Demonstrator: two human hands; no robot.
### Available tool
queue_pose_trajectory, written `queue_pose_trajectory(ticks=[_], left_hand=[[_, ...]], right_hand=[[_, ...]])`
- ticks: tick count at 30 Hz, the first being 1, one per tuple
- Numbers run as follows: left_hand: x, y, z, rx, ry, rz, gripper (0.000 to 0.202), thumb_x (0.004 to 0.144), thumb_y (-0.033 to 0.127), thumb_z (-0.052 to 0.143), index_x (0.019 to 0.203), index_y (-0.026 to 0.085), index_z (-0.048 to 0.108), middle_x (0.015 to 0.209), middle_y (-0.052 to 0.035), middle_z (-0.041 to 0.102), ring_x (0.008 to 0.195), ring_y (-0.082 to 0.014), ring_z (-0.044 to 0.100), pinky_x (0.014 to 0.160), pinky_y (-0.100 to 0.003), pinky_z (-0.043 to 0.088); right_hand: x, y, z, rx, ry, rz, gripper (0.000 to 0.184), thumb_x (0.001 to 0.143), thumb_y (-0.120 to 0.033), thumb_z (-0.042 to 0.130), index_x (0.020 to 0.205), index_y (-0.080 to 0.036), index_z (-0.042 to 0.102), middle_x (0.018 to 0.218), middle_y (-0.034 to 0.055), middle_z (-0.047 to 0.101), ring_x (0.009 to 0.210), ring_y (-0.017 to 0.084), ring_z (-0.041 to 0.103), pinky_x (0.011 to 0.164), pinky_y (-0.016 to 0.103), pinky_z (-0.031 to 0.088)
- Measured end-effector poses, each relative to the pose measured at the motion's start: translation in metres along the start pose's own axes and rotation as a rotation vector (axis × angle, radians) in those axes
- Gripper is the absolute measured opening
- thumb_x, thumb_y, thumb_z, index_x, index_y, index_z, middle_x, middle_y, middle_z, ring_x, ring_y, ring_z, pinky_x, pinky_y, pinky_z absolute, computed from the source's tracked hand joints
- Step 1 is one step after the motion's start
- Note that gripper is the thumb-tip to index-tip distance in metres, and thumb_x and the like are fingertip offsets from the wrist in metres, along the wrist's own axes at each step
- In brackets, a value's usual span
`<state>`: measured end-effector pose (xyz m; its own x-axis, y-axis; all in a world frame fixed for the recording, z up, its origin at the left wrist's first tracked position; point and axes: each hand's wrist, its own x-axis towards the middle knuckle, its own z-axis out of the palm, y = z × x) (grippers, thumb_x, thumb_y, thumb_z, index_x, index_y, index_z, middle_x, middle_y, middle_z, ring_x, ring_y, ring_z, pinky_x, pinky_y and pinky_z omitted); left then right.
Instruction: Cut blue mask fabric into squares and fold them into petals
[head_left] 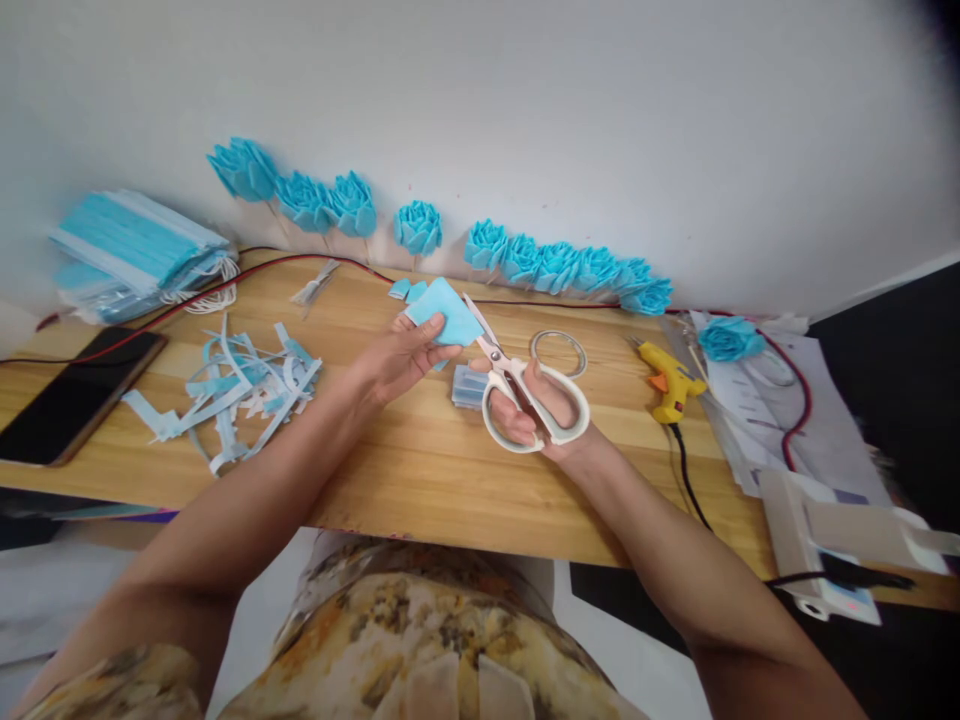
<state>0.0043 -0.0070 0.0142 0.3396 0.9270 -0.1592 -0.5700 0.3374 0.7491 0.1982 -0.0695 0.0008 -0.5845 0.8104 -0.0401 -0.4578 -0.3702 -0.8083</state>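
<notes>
My left hand [401, 355] pinches a folded light-blue piece of mask fabric [444, 310] above the wooden table [420, 470]. My right hand [544, 410] grips white-handled scissors [517, 385], fingers through the loops. The blades point up and left and meet the right edge of the blue piece. Two small blue cut pieces [407, 290] lie just behind it. A small stack of pale blue pieces [469, 385] rests on the table under the scissors.
Blue fabric roses [559, 265] line the white wall. A stack of face masks [139, 245] and a black phone [75, 390] lie at left, with blue scraps [232, 385] nearby. A tape ring [559, 350], yellow glue gun [671, 380] and papers [780, 400] sit at right.
</notes>
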Motion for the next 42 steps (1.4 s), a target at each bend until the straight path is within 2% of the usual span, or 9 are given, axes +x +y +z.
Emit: queue_pose_trajectory(ticks=[3, 9, 15, 20, 27, 31, 37, 42], left_hand=[[0.000, 0.000, -0.001, -0.001, -0.006, 0.000, 0.010, 0.083, 0.008, 0.071, 0.091, 0.014, 0.069, 0.081, 0.0002, 0.075, 0.066, -0.0104, 0.072, 0.062, -0.018, 0.061], [0.002, 0.001, -0.004, 0.015, -0.037, 0.042, 0.016, 0.079, 0.012, 0.077, 0.093, 0.014, 0.070, 0.088, -0.0022, 0.077, 0.071, -0.0125, 0.073, 0.064, -0.019, 0.062], [0.003, 0.002, -0.006, 0.051, -0.029, 0.088, 0.025, 0.073, 0.017, 0.083, 0.094, 0.011, 0.072, 0.085, -0.0029, 0.076, 0.070, -0.0141, 0.073, 0.062, -0.022, 0.063], [0.003, 0.002, -0.007, 0.083, -0.019, 0.113, 0.025, 0.073, 0.018, 0.083, 0.094, 0.011, 0.072, 0.090, -0.0045, 0.077, 0.075, -0.0153, 0.074, 0.062, -0.021, 0.062], [-0.001, -0.004, 0.000, 0.085, -0.093, 0.117, 0.033, 0.065, 0.022, 0.089, 0.093, 0.013, 0.074, 0.089, -0.0035, 0.078, 0.071, -0.0139, 0.073, 0.060, -0.019, 0.061], [-0.004, -0.009, 0.003, 0.109, -0.136, 0.089, 0.031, 0.066, 0.024, 0.089, 0.091, 0.012, 0.074, 0.081, -0.0033, 0.077, 0.071, -0.0151, 0.072, 0.060, -0.021, 0.060], [-0.003, -0.011, 0.003, 0.104, -0.065, 0.065, 0.025, 0.071, 0.019, 0.085, 0.091, 0.014, 0.072, 0.081, -0.0014, 0.075, 0.071, -0.0138, 0.071, 0.063, -0.023, 0.059], [-0.003, -0.012, 0.002, 0.112, -0.081, 0.081, 0.027, 0.069, 0.022, 0.086, 0.091, 0.014, 0.072, 0.083, -0.0020, 0.076, 0.071, -0.0134, 0.070, 0.064, -0.022, 0.059]], right_hand=[[0.000, -0.001, 0.001, -0.013, 0.017, 0.007, 0.053, 0.081, -0.062, 0.068, 0.104, -0.014, 0.067, 0.058, -0.0062, 0.052, 0.037, 0.002, 0.027, 0.030, 0.015, 0.026], [-0.002, -0.005, 0.001, -0.034, 0.027, 0.021, 0.055, 0.083, -0.061, 0.066, 0.109, -0.013, 0.066, 0.060, -0.0053, 0.052, 0.038, 0.003, 0.030, 0.031, 0.016, 0.025], [-0.004, -0.009, 0.002, -0.065, -0.060, 0.013, 0.057, 0.086, -0.065, 0.058, 0.117, -0.017, 0.060, 0.063, -0.0038, 0.055, 0.044, 0.007, 0.043, 0.040, 0.020, 0.035], [-0.004, -0.008, 0.003, -0.146, -0.084, -0.001, 0.058, 0.089, -0.065, 0.053, 0.122, -0.017, 0.055, 0.061, -0.0040, 0.055, 0.044, 0.008, 0.044, 0.041, 0.021, 0.035], [-0.004, -0.007, 0.000, -0.147, -0.081, -0.017, 0.058, 0.091, -0.064, 0.051, 0.128, -0.020, 0.052, 0.063, -0.0034, 0.056, 0.044, 0.009, 0.045, 0.041, 0.021, 0.036], [-0.003, -0.007, 0.001, -0.154, -0.060, -0.032, 0.062, 0.090, -0.064, 0.053, 0.135, -0.021, 0.049, 0.063, -0.0037, 0.056, 0.044, 0.009, 0.044, 0.041, 0.022, 0.036], [-0.001, -0.003, 0.003, -0.118, 0.016, -0.076, 0.063, 0.088, -0.062, 0.058, 0.134, -0.020, 0.051, 0.060, -0.0042, 0.056, 0.042, 0.008, 0.040, 0.038, 0.021, 0.035], [-0.001, 0.000, 0.002, -0.070, 0.054, -0.095, 0.065, 0.086, -0.060, 0.063, 0.137, -0.022, 0.050, 0.064, -0.0039, 0.056, 0.044, 0.007, 0.040, 0.037, 0.019, 0.035]])
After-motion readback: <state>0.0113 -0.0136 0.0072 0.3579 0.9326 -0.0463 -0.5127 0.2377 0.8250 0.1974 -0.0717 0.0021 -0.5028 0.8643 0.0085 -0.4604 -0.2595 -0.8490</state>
